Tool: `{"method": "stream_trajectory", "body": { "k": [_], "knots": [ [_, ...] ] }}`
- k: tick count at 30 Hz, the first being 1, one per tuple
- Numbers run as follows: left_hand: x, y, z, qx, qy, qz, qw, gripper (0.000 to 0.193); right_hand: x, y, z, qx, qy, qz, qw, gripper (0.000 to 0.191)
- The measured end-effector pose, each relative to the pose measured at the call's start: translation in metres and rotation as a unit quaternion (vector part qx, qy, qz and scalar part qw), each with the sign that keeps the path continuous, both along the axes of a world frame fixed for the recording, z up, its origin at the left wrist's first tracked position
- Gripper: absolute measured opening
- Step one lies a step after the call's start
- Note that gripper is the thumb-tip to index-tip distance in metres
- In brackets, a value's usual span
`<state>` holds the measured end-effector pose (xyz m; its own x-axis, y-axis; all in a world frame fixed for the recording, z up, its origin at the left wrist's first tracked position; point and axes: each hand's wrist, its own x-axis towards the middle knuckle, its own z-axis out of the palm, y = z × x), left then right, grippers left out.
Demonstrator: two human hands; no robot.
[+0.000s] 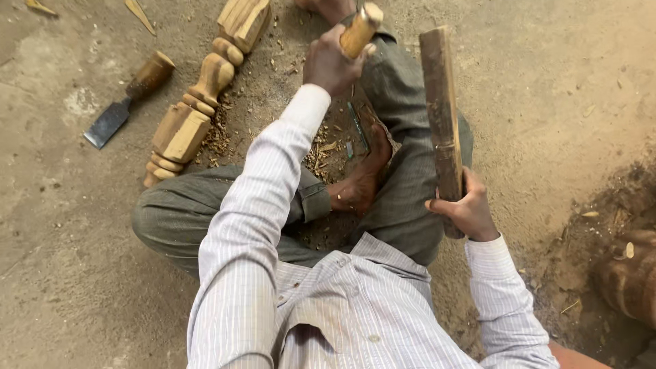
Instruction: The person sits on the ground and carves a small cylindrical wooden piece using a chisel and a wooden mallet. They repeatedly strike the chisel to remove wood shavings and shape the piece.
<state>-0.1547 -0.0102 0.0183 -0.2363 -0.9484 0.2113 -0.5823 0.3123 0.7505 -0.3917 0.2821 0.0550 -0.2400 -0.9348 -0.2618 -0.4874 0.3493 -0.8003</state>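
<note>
**Caller:** Woodwork on the floor, and the left hand [328, 65] is wrapped tight round the pale wooden handle of a chisel [359, 31], fingers fully closed, handle end poking out above the fist. The blade runs down behind the hand, so I can't see where its edge meets anything.

**Partner:** And the right hand [468, 212]?

**Caller:** Clenched too, round the lower end of a long wooden mallet stick [441, 116], which stands nearly upright, just beside the chisel handle but not touching it.

**Partner:** How far along does the carving look?

**Caller:** My read: well under way, not finished. A turned wooden post [201, 89] lies on the ground to the left, past the person's knee, with rounded beads and squared blocks already cut along it, and shavings [219, 133] are heaped against it. More chips [324, 150] sit between the crossed legs by the bare foot [362, 181].

**Partner:** So what's being worked now?

**Caller:** Hard to say. Whatever sits under the chisel is hidden behind the fist and the trouser leg. Neither hand touches the post.

**Partner:** Any spare tools?

**Caller:** One broad chisel [126, 99] with a dark handle rests on the floor, left of the post and apart from it.
</note>
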Motion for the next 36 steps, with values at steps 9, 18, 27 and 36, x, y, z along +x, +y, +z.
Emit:
{"method": "stream_trajectory", "body": {
  "k": [9, 18, 27, 36],
  "knots": [
    [0.068, 0.011, 0.016, -0.124, 0.158, -0.124, 0.972, 0.03, -0.003, -0.001, -0.009, 0.005, -0.029, 0.008, 1.0, 0.047],
    [0.153, 0.093, 0.028, -0.022, 0.473, -0.086, 0.877, 0.022, 0.007, -0.006, -0.005, 0.003, -0.003, 0.002, 1.0, 0.048],
    [0.143, 0.113, 0.023, -0.071, 0.43, -0.022, 0.9, 0.018, 0.013, -0.007, -0.002, 0.036, -0.055, -0.046, 0.997, 0.044],
    [0.137, 0.11, 0.033, -0.066, 0.413, 0.002, 0.908, 0.018, 0.012, -0.009, 0.001, 0.035, -0.043, -0.028, 0.998, 0.044]
  ]
}}
